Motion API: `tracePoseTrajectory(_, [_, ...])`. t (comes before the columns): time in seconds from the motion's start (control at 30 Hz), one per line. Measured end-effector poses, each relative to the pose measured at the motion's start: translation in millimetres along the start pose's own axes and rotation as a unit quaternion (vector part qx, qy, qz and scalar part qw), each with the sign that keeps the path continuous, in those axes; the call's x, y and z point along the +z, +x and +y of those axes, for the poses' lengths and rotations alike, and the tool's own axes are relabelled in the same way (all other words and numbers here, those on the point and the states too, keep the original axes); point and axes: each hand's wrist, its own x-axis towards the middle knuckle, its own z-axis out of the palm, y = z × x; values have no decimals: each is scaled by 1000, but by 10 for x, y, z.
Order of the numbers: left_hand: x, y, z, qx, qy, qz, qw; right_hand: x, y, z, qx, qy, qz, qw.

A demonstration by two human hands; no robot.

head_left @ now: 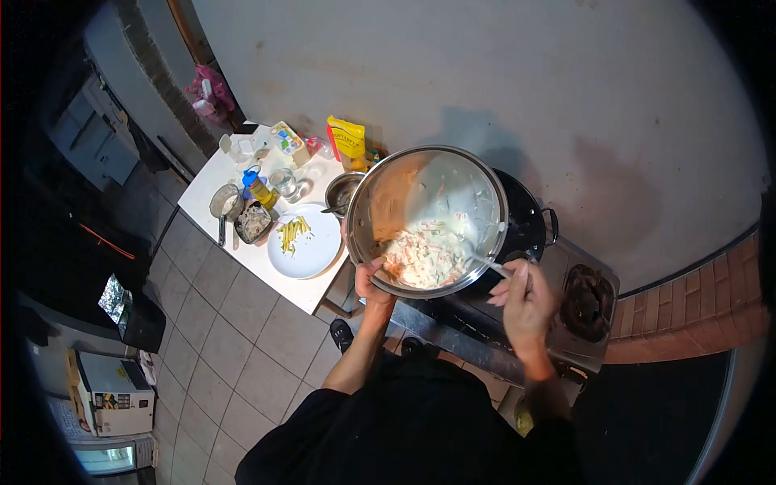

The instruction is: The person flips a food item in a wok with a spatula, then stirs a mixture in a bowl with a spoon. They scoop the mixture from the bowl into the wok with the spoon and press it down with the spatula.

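My left hand grips the lower-left rim of a large shiny metal pot, its thumb over the edge. The pot is tilted towards me. Inside lies a creamy white mixture with orange and green bits. In my right hand, closed at the pot's right side, is the handle of a spoon. The spoon's far end reaches into the mixture, where its shape is hard to make out. Behind the pot, partly hidden, a black pot stands on the stove.
A burner shows at the stove's right. On the white table are a white plate with yellow-green strips, a metal bowl, a blue-capped bottle, a glass jar, a saucepan and a yellow packet.
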Motion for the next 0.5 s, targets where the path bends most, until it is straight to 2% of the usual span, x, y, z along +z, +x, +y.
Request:
tracePoseTrajectory(0.03, [33,12,-48,47,-9,-6,999,83,-45,51,15,41,11,999])
tracePoseTrajectory(0.13, [81,-25,95,86,53,2,995,229,-40,92,58,134,26,989])
tracePoseTrajectory(0.17, [125,-37,13,44,-132,51,989,264,-24,87,85,185,33,978])
tracePoseTrajectory(0.2, [154,-40,-2,44,-131,49,989,290,-10,75,86,186,34,978])
tracePoseTrajectory(0.27, [215,-38,-27,-52,-262,101,958,319,37,31,30,140,32,989])
tracePoseTrajectory(0.33, [169,-72,-7,-41,-212,71,974,333,41,-38,22,132,34,990])
tracePoseTrajectory(0.37, [141,-82,2,-29,-160,40,986,345,31,-44,-41,99,19,994])
tracePoseTrajectory(0.4, [146,-73,-40,-29,-160,42,986,352,27,-44,-105,65,4,992])
tracePoseTrajectory(0.47, [140,-86,-161,-63,-228,70,969,317,-10,-33,-130,48,-35,990])
tracePoseTrajectory(0.5, [120,-99,-173,-65,-226,74,969,285,-11,-50,-173,12,-72,982])
